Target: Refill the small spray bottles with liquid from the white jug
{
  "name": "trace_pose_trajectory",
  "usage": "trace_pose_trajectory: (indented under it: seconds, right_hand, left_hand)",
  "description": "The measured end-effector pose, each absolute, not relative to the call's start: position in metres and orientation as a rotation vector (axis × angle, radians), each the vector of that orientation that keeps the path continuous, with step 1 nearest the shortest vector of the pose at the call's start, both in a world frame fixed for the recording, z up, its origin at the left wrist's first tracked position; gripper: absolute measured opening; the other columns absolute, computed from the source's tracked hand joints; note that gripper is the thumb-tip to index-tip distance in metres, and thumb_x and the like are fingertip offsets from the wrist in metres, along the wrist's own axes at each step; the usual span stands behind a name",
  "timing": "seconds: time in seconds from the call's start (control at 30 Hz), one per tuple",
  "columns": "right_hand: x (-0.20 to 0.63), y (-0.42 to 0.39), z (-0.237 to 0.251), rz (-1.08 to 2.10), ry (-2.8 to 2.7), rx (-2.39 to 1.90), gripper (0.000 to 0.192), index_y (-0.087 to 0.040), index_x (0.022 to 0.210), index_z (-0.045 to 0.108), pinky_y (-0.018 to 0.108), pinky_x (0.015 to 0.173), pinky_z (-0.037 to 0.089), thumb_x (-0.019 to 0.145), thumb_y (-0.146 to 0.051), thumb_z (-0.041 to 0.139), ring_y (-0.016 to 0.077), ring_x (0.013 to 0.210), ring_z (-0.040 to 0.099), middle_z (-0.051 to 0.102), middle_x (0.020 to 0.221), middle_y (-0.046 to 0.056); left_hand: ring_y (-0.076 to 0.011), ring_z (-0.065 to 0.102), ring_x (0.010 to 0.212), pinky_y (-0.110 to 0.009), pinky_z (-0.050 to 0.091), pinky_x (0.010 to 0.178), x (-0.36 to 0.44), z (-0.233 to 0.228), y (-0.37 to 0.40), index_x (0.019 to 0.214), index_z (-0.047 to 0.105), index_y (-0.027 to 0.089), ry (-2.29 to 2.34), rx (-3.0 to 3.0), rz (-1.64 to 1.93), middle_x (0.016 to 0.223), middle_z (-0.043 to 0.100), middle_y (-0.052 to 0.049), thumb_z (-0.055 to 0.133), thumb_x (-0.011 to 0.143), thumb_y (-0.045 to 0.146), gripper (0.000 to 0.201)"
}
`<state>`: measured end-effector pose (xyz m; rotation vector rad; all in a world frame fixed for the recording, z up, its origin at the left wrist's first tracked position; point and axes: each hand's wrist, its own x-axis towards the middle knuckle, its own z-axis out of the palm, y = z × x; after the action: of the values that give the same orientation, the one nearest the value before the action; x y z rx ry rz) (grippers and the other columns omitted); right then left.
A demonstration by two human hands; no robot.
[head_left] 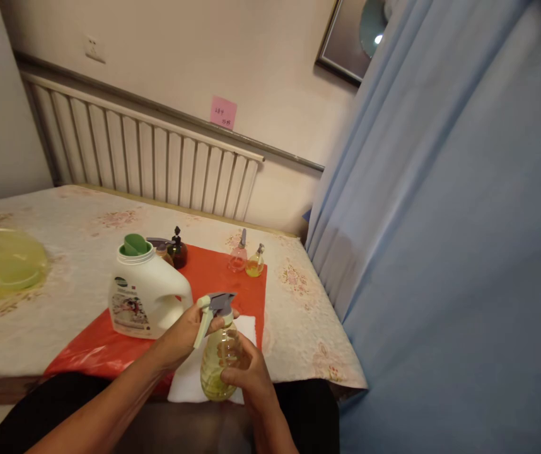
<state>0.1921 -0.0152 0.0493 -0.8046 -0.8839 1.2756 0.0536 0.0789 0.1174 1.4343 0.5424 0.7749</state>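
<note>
A see-through yellowish spray bottle (211, 359) with a grey and pale-green trigger head (221, 304) is between my hands, upright and slightly tilted. My left hand (188, 331) is closed around the neck just under the trigger head; some of its fingers are hidden behind it. The bottle's body is gripped by my right hand (251, 372), with the thumb on the near side. Under the bottle lies a folded white cloth (188, 383). To the left stands a large white jug (157, 309) with a handle, a printed label and a green cap (135, 244) sitting in its mouth.
A red sheet (214, 271) lies on the flowered tablecloth (299, 309). Toward its back stand a dark bottle (179, 253), a pink spray bottle (238, 257) and a small yellow one (254, 266). Far left is a yellow transparent item (3, 265); a blue curtain (422, 252) hangs right.
</note>
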Motion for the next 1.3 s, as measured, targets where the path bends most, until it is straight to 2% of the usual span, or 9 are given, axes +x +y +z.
trace_pose_trajectory:
  seconds: [0.23, 0.43, 0.57, 0.67, 0.93, 1.13, 1.3]
  right_hand:
    - [0.190, -0.017, 0.055, 1.273, -0.882, -0.792, 0.074, -0.021, 0.118, 0.066, 0.039, 0.090, 0.049, 0.049, -0.030, 0.090, 0.0267, 0.096, 0.067, 0.073, 0.103, 0.006]
    - [0.188, -0.016, 0.055, 1.300, -0.909, -0.787, 0.074, -0.020, 0.116, 0.067, 0.040, 0.088, 0.050, 0.046, -0.031, 0.091, 0.0271, 0.091, 0.068, 0.073, 0.098, 0.005]
    - [0.188, -0.016, 0.055, 1.310, -0.906, -0.788, 0.072, -0.020, 0.116, 0.067, 0.041, 0.090, 0.049, 0.048, -0.033, 0.090, 0.0271, 0.093, 0.067, 0.073, 0.100, 0.006]
    - [0.188, -0.017, 0.054, 1.309, -0.896, -0.803, 0.072, -0.020, 0.116, 0.067, 0.042, 0.091, 0.049, 0.049, -0.033, 0.089, 0.0273, 0.093, 0.067, 0.072, 0.101, 0.006]
    - [0.186, -0.017, 0.053, 1.311, -0.839, -0.767, 0.073, -0.019, 0.117, 0.067, 0.042, 0.092, 0.048, 0.048, -0.027, 0.089, 0.0277, 0.097, 0.066, 0.072, 0.104, 0.007]
    - [0.188, -0.015, 0.046, 1.312, -0.809, -0.767, 0.075, -0.019, 0.118, 0.067, 0.041, 0.090, 0.049, 0.047, -0.026, 0.089, 0.0278, 0.096, 0.067, 0.073, 0.103, 0.007]
    - [0.188, -0.013, 0.045, 1.320, -0.833, -0.737, 0.073, -0.018, 0.117, 0.067, 0.043, 0.092, 0.048, 0.047, -0.026, 0.088, 0.0288, 0.097, 0.066, 0.073, 0.102, 0.007]
  left_hand:
    - [-0.0228, 0.065, 0.081, -0.032, 0.050, 0.075, 0.054, 0.112, 0.082, 0.108, 0.066, 0.017, 0.558, 1.427, 0.773, 0.087, 0.073, -0.004, 0.071, 0.076, 0.045, 0.043]
    - [-0.0192, 0.061, 0.067, -0.030, 0.047, 0.065, 0.052, 0.110, 0.083, 0.099, 0.067, 0.016, 0.556, 1.500, 0.771, 0.071, 0.067, 0.000, 0.074, 0.073, 0.046, 0.041]
    - [-0.0219, 0.063, 0.078, -0.031, 0.048, 0.075, 0.050, 0.112, 0.085, 0.098, 0.068, 0.017, 0.535, 1.503, 0.757, 0.078, 0.070, -0.002, 0.074, 0.073, 0.046, 0.039]
    - [-0.0237, 0.063, 0.083, -0.030, 0.047, 0.073, 0.051, 0.113, 0.085, 0.099, 0.069, 0.017, 0.522, 1.487, 0.720, 0.082, 0.071, -0.004, 0.073, 0.074, 0.048, 0.041]
    - [-0.0177, 0.055, 0.070, -0.026, 0.043, 0.064, 0.054, 0.111, 0.083, 0.099, 0.066, 0.016, 0.561, 1.522, 0.820, 0.077, 0.067, -0.001, 0.073, 0.073, 0.047, 0.041]
    - [-0.0243, 0.060, 0.083, -0.032, 0.047, 0.078, 0.055, 0.112, 0.081, 0.092, 0.064, 0.018, 0.582, 1.522, 0.827, 0.077, 0.067, -0.002, 0.069, 0.075, 0.047, 0.034]
    - [-0.0210, 0.058, 0.074, -0.029, 0.046, 0.070, 0.057, 0.117, 0.077, 0.084, 0.061, 0.018, 0.630, 1.563, 0.874, 0.071, 0.063, 0.001, 0.072, 0.073, 0.046, 0.032]
